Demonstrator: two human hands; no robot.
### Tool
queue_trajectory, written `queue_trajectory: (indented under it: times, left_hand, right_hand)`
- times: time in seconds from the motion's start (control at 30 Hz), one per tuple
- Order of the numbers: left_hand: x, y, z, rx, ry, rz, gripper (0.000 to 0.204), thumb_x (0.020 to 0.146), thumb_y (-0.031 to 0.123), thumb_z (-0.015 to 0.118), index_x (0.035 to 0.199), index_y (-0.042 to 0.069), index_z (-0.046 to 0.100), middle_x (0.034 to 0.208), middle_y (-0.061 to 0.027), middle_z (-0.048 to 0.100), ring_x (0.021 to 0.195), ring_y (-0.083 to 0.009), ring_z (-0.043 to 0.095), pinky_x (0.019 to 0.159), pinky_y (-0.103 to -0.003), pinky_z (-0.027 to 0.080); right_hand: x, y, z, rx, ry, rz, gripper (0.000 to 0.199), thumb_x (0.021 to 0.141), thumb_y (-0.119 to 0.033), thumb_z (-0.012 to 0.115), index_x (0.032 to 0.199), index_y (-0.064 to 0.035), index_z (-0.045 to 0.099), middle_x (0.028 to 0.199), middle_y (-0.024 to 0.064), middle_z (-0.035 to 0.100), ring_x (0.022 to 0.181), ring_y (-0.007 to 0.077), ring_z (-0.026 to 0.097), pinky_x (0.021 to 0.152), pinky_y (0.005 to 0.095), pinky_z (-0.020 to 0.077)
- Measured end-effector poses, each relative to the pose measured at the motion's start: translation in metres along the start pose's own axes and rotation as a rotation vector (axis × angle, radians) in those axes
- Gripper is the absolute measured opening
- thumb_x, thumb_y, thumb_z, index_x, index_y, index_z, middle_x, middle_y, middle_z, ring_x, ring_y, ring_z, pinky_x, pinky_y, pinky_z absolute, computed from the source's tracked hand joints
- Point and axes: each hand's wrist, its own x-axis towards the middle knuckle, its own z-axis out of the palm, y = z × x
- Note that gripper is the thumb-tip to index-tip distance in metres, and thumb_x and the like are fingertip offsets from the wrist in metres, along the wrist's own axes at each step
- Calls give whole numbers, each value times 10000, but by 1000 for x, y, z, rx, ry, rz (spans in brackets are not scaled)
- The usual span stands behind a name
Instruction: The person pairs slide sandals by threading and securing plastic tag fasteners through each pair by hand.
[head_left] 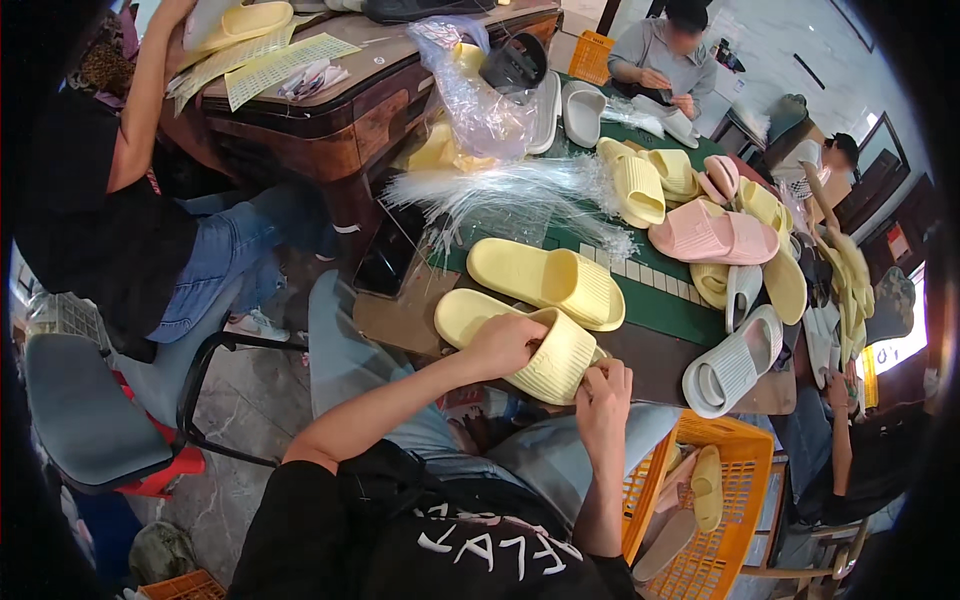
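Here the left hand [503, 345] lies on top of a pale yellow slide sandal [520, 345] at the near edge of the table [660, 365], its fingers curled over the strap and gripping it. The right hand [603, 388] is at the sandal's near right end, fingertips drawn together and pinching at the strap's edge; what, if anything, sits between them is too small to tell. Just beyond, a second yellow sandal [545, 282] lies flat on the table, close to the first one. Farther off spreads a bundle of thin clear plastic ties [500, 190], with a crumpled clear plastic bag [470, 95] behind it. To the right lie a pink sandal [712, 238] and, nearer, a pale grey sandal [735, 365] at the table's right edge, with more yellow sandals [640, 185] heaped toward the far side. An orange plastic crate [725, 520] stands at the near right, beside the person's right arm, holding another yellow sandal. On the far side a person in grey [665, 60] sits handling sandals, and at the left another person in jeans [215, 255] sits by a brown wooden desk [330, 110].
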Motion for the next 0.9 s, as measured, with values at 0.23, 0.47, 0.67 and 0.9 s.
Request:
queue_trajectory:
  times: [0.23, 0.47, 0.67, 0.9]
  left_hand:
    - [-2, 2, -17, -234, -47, -42, 164, 715, 72, 584, 865, 48, 646, 749, -154, 621, 696, -292, 613, 632, -358, 468]
    - [-11, 13, -75, -747, -170, -151, 151, 821, 84, 604, 915, -30, 634, 671, -67, 631, 541, -69, 556, 481, -191, 415]
    - [-24, -1, -84, -1354, -352, -124, 191, 820, 134, 628, 854, -53, 618, 711, -121, 630, 606, -187, 626, 571, -263, 521]
    - [-16, -10, -72, -1293, -83, -98, 225, 833, 81, 607, 1043, 3, 598, 949, -94, 643, 859, -165, 636, 695, -236, 513]
  right_hand:
    - [2, 21, -14, 255, 116, 204, 80, 728, 11, 609, 794, -1, 565, 945, 120, 553, 902, 279, 484, 748, 337, 418]
    - [-12, 68, -32, 810, 459, 625, 75, 867, -66, 541, 818, -15, 567, 829, 44, 598, 759, 107, 552, 743, 228, 451]
    - [-6, 62, -29, 1029, 645, 687, 97, 864, -74, 559, 793, -25, 514, 860, 107, 617, 808, 159, 601, 798, 275, 496]
    - [-13, 70, -32, 1247, 643, 681, 109, 868, -58, 543, 779, -73, 483, 750, 61, 587, 703, 126, 586, 723, 296, 522]
